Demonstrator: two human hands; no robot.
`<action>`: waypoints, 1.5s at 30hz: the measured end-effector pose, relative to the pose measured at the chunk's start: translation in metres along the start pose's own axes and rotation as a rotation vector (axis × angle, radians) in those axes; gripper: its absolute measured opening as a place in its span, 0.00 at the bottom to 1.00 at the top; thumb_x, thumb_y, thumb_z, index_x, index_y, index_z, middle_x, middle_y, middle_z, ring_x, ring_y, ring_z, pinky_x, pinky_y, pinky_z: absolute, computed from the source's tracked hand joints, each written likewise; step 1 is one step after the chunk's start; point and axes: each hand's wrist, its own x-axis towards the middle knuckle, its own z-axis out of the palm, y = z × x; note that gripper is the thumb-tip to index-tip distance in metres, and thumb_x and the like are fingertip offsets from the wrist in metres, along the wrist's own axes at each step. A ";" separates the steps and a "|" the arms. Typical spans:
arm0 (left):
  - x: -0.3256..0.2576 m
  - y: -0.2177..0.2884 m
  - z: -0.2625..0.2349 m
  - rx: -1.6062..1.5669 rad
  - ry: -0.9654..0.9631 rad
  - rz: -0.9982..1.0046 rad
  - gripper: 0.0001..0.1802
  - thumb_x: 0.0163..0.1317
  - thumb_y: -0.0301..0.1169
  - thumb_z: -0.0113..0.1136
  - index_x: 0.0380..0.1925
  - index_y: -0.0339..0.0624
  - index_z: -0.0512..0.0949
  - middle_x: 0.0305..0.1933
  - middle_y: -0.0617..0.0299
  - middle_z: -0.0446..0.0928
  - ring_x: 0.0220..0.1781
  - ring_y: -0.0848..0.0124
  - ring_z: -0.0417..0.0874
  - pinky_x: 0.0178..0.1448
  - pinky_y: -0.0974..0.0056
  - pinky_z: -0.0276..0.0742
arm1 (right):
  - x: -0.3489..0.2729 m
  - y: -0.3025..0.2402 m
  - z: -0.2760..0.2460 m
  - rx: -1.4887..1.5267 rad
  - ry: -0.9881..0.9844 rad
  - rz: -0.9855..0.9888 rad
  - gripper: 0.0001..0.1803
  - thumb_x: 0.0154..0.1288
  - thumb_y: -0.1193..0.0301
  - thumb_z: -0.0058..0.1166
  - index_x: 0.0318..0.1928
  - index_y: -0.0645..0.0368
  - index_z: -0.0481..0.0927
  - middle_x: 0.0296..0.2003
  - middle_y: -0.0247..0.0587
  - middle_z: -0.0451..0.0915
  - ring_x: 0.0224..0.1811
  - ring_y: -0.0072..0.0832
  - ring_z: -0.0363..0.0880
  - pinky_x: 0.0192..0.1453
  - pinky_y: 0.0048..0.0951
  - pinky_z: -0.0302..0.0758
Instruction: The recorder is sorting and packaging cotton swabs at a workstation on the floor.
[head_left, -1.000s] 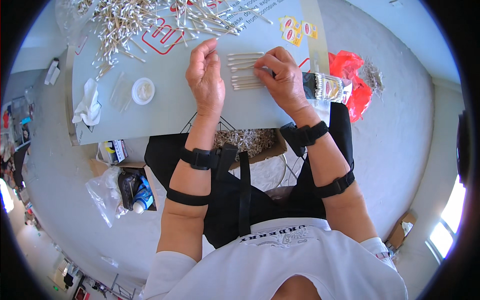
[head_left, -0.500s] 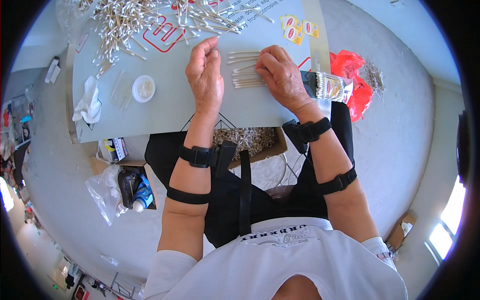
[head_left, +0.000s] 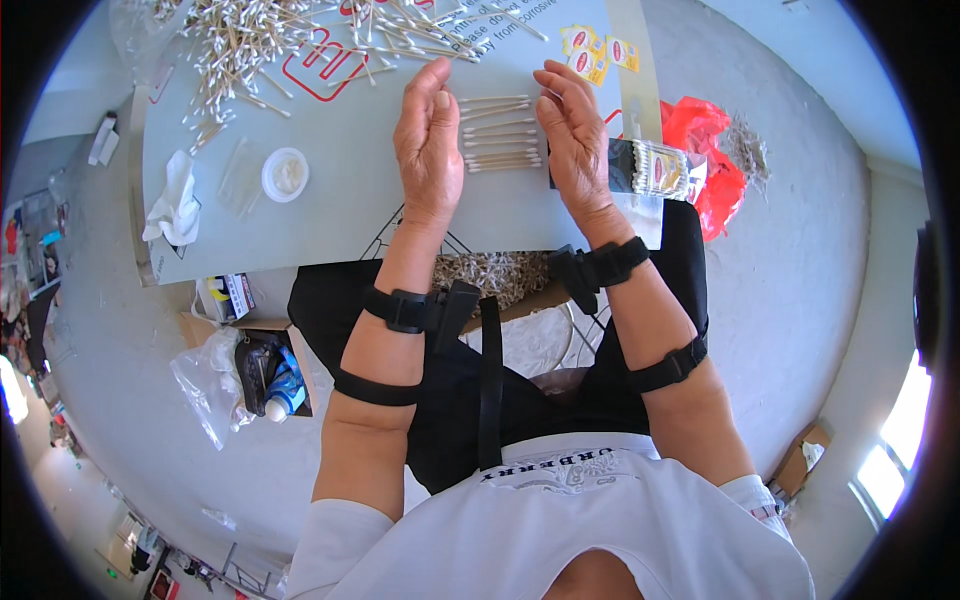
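We see a small row of cotton swabs with pale wooden sticks and white tips, lying flat and roughly parallel on the grey table, stacked one above another crosswise. There are perhaps eight, though the view blurs the exact count.

Left of your grip, a small round white dish sits on the counter, with a crumpled white cloth farther left, near the edge. Beyond the grip lies a loose heap of swabs (well apart from it). To the right, yellow sachets and a red plastic bag.
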 end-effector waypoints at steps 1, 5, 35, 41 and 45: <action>-0.001 -0.001 0.002 -0.001 -0.028 -0.008 0.22 0.76 0.37 0.46 0.62 0.35 0.69 0.64 0.57 0.69 0.64 0.74 0.67 0.68 0.69 0.61 | -0.001 0.002 0.003 0.094 0.038 -0.021 0.12 0.71 0.75 0.50 0.52 0.66 0.76 0.55 0.48 0.75 0.56 0.35 0.75 0.60 0.29 0.71; -0.003 -0.004 0.006 -0.024 -0.059 -0.016 0.23 0.77 0.39 0.44 0.64 0.35 0.67 0.66 0.56 0.67 0.66 0.73 0.65 0.71 0.68 0.57 | -0.007 0.007 0.012 0.204 -0.005 0.023 0.14 0.73 0.74 0.46 0.55 0.67 0.74 0.58 0.49 0.73 0.61 0.36 0.71 0.67 0.29 0.65; 0.001 -0.003 0.003 -0.099 0.006 -0.030 0.21 0.76 0.38 0.44 0.58 0.32 0.71 0.62 0.50 0.72 0.66 0.64 0.70 0.73 0.59 0.62 | -0.035 -0.001 -0.021 -0.208 -0.065 -0.014 0.08 0.56 0.80 0.60 0.38 0.60 0.82 0.36 0.42 0.74 0.38 0.37 0.77 0.42 0.32 0.75; 0.002 -0.004 0.001 -0.100 -0.017 -0.038 0.23 0.75 0.43 0.46 0.58 0.34 0.71 0.62 0.51 0.71 0.67 0.65 0.68 0.75 0.58 0.58 | -0.034 0.000 -0.019 -0.258 -0.070 -0.033 0.09 0.56 0.79 0.60 0.39 0.60 0.83 0.36 0.42 0.74 0.38 0.37 0.77 0.43 0.33 0.75; 0.002 -0.005 0.001 -0.098 -0.015 -0.025 0.23 0.76 0.43 0.45 0.57 0.34 0.71 0.61 0.51 0.71 0.67 0.65 0.69 0.74 0.58 0.59 | -0.035 0.001 -0.019 -0.268 -0.064 -0.043 0.07 0.56 0.78 0.61 0.37 0.60 0.83 0.35 0.42 0.74 0.38 0.37 0.77 0.43 0.32 0.75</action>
